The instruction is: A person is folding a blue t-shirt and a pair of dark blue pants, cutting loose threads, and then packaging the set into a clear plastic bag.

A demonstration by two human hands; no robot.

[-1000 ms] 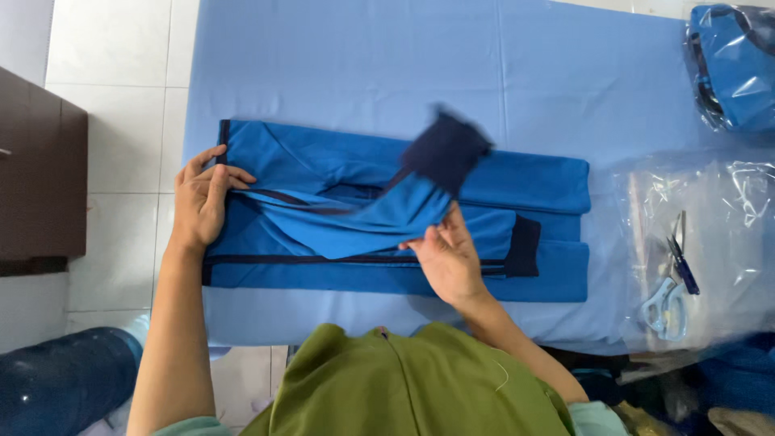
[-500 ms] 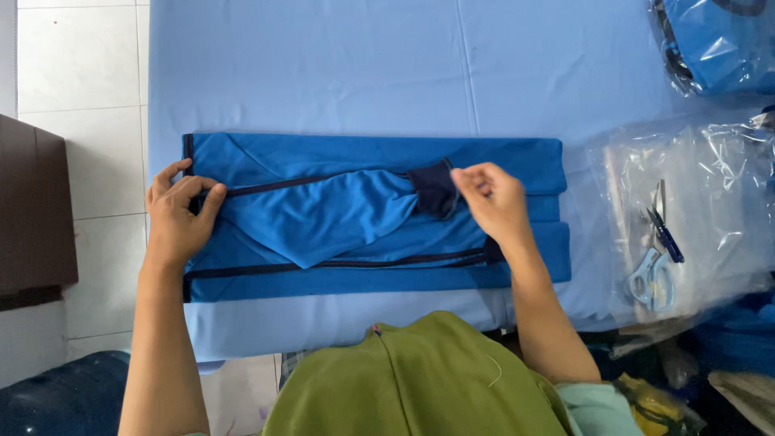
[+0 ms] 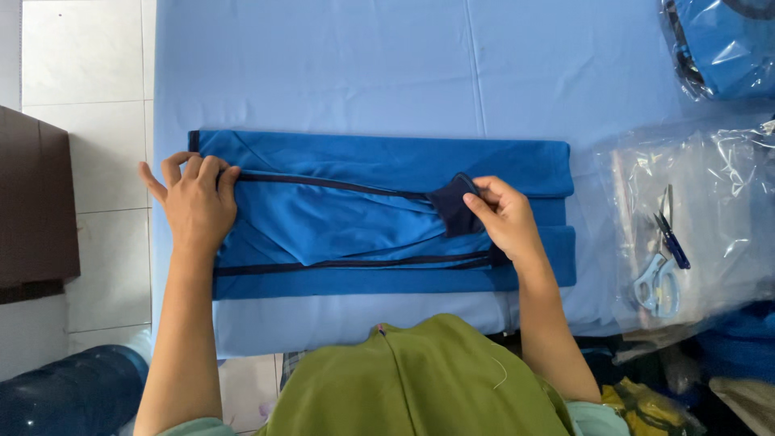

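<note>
Two hands work on one blue garment [image 3: 379, 218], which lies folded into a long band across the middle of the light blue surface [image 3: 363, 73], near its front edge. Thin dark navy piping runs along the band's length, and a loose blue sleeve is folded inward over its centre, ending in a dark navy cuff [image 3: 452, 206]. The right hand [image 3: 504, 222] has its fingers [image 3: 480, 194] closed on that cuff, thumb and forefinger pinching the dark fabric right of the middle. The left hand [image 3: 194, 202] lies flat on the garment's left end, fingers spread and open, pressing the cloth down without gripping it.

Right of the garment, clear plastic bags [image 3: 710, 218] are spread on the surface, with a pair of scissors [image 3: 662, 258] with pale handles and a dark blue tool lying on them. At the upper right corner sits another blue garment wrapped in plastic [image 3: 726, 44]. Left of the surface, tiled floor [image 3: 81, 64] and a dark brown cabinet [image 3: 36, 210] show.
</note>
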